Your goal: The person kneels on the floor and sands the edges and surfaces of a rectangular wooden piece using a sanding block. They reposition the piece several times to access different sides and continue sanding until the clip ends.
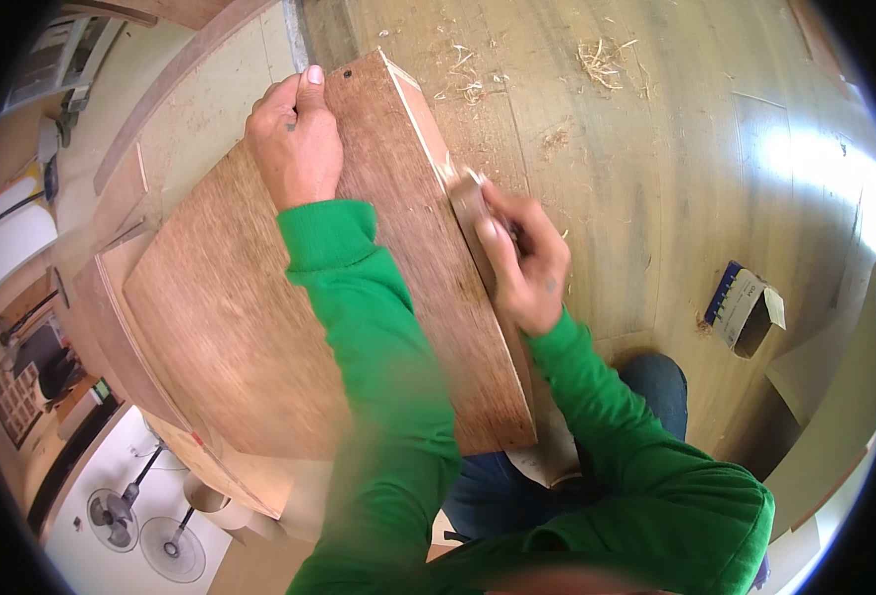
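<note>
A wooden panel box (259, 297) with a brown plywood face lies in front of me, its long right edge running from the top down to my knees. My left hand (294, 137) grips the box's upper left edge, the thumb lying along the top near a small dark hole. In my right hand (531, 256) is a small hand plane (468, 197), partly hidden by the fingers, pressed against the box's right edge. Pale, freshly cut wood and a curl of shaving show at the front of the tool.
Wood shavings (603, 61) lie scattered on the wood-look floor (631, 223). An opened small cardboard box (739, 309) sits at right. Curved plywood pieces (129, 335) stand at left, with two fans (113, 517) beyond. My jeans-clad knee (654, 387) is beside the right sleeve.
</note>
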### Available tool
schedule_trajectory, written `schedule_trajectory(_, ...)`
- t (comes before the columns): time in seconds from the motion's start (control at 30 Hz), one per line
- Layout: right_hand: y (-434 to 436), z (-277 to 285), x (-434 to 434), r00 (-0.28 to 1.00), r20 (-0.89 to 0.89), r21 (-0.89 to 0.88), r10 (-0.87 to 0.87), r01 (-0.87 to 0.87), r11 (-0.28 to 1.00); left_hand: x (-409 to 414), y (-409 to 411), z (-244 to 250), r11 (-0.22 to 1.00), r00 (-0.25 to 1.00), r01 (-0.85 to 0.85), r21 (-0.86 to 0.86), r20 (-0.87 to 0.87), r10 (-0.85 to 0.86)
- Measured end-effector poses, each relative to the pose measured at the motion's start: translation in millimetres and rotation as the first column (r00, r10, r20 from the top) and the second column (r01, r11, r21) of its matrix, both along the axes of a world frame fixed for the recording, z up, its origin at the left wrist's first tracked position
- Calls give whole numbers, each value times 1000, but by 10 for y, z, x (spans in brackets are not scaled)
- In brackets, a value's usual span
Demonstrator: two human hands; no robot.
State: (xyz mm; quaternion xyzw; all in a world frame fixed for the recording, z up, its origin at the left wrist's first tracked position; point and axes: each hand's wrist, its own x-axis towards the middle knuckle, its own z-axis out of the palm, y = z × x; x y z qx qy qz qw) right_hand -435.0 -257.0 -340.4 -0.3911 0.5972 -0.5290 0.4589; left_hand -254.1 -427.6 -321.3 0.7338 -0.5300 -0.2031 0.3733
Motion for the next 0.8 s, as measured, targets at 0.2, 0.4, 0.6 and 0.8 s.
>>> schedule_trajectory(0.2,-1191,-9,187,999,-36,-227,7,-15,974,22,-49,46,996,994,44,74,96,-51)
schedule_trajectory(0.4,-1536,-469,289,990,-54,-254,-129,111,961,-25,-42,63,1000,998,9,-3,59,-9)
schedule_trajectory(0.6,-225,76,33,998,-61,-217,-3,-10,976,35,-14,-31,999,998,28,-41,64,-25)
schedule_trajectory(0.8,-1480,-207,247,996,-85,-132,-7,-4,991,-8,2,102,996,992,21,90,119,-32)
